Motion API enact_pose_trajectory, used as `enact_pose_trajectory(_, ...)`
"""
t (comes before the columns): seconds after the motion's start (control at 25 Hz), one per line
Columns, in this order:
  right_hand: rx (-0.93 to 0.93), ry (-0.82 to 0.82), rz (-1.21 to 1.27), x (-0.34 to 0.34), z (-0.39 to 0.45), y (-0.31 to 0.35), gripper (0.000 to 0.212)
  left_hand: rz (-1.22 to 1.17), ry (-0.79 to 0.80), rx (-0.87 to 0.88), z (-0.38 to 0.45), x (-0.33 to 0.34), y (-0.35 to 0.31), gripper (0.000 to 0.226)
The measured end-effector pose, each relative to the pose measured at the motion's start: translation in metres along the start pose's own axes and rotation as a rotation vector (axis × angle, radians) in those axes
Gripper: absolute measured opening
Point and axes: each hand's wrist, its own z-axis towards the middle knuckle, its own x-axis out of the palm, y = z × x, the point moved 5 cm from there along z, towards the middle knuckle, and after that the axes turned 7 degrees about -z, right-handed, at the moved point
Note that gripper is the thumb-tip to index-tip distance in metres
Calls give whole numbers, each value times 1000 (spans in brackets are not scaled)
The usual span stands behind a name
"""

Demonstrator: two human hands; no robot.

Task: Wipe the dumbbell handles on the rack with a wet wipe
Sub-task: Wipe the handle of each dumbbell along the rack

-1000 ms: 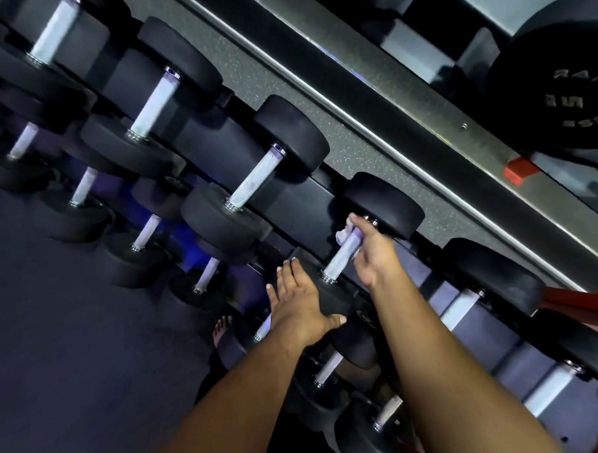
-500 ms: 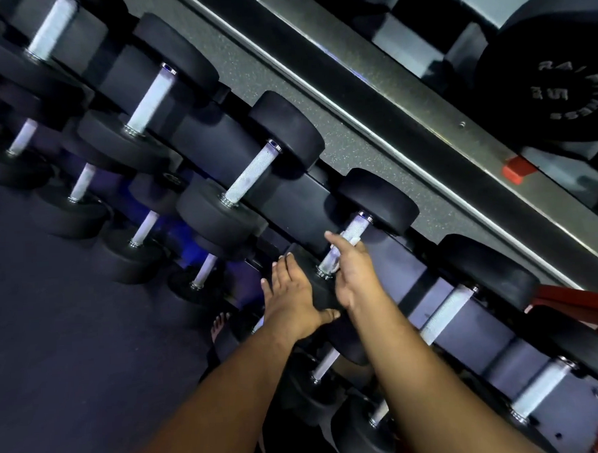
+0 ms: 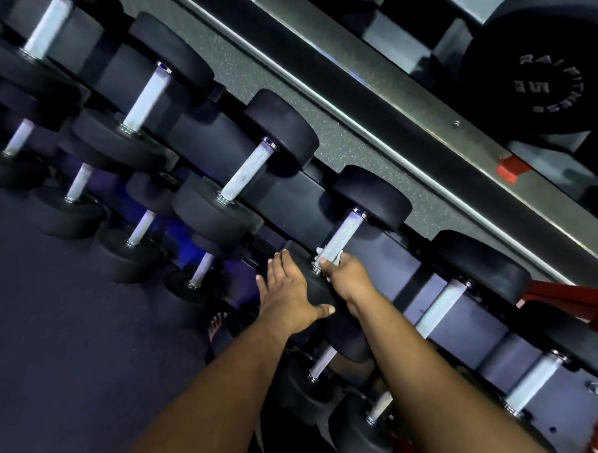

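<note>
Wiping is in hand on one dumbbell of the rack's upper tier. We find the right hand [image 3: 348, 279] at the near end of the knurled handle [image 3: 342, 236], fingers curled round the bar and pinching a wet wipe [image 3: 338, 257] against it; only pale scraps of the wipe show at the knuckles. We judge this grip is meant to wrap the cloth round the metal so that one stroke covers its whole girth.

The left hand [image 3: 288, 292] lies flat on the near black head [image 3: 310, 284] of the same dumbbell, fingers straight and close together, thumb out to the side. We take this as bracing, so the weight does not roll in its cradle under the rubbing.

As to holders: the rack [image 3: 289, 199] carries dumbbells in sloped cradles on at least two tiers, one to a cradle as far as we can see. A weight plate [image 3: 541, 78] stands beyond the rail.
</note>
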Motion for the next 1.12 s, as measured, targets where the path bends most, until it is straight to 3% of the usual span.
enact_pose_trajectory(0.12, -122, -75, -395, -13, -13, -11, 16, 3, 17, -8, 3, 1, 2, 151)
enact_pose_trajectory(0.2, -296, -8, -354, -23, -25, 0, 19, 0, 16, -5, 2, 2, 1, 151)
enact_pose_trajectory(0.28, -609, -130, -437, -38, -26, 33, 38, -9, 12, -1, 1, 0, 1, 150)
enact_pose_trajectory(0.36, -887, -209, -848, -36, -17, 58, 56, -24, 18, 1, 1, -1, 0, 150)
enact_pose_trajectory(0.44, -956, -45, -1399, -17, -8, 44, 61, -33, 30, -1, 1, 0, 0, 150)
enact_pose_trajectory(0.48, -1016, 54, -1576, -13, -6, 25, 62, -33, 31, -5, 1, 0, 0, 150)
enact_pose_trajectory(0.56, -1188, 97, -1782, -25, -4, 12, 65, -27, 18, -7, 0, 0, 1, 150)
enact_pose_trajectory(0.64, -1148, -76, -1817, -39, 5, 24, 64, -29, 34, -2, 1, -1, -1, 149)
enact_pose_trajectory(0.72, -937, -230, -1735, -41, 4, 35, 59, -24, 31, 2, 0, 0, -1, 149)
enact_pose_trajectory(0.84, -1079, -98, -1729, -12, -4, 29, 55, -16, 16, 0, -1, -2, -1, 149)
enact_pose_trajectory(0.92, -1136, -139, -1784, -16, 3, 51, 50, -9, 8, 2, 0, -1, -1, 149)
enact_pose_trajectory(1.0, -995, -182, -1835, -18, 8, 72, 45, -5, 1, 6, 0, -1, -1, 149)
enact_pose_trajectory(1.12, -1065, 17, -1778, 3, 3, 45, 40, -18, -3, 4, 0, -2, 0, 149)
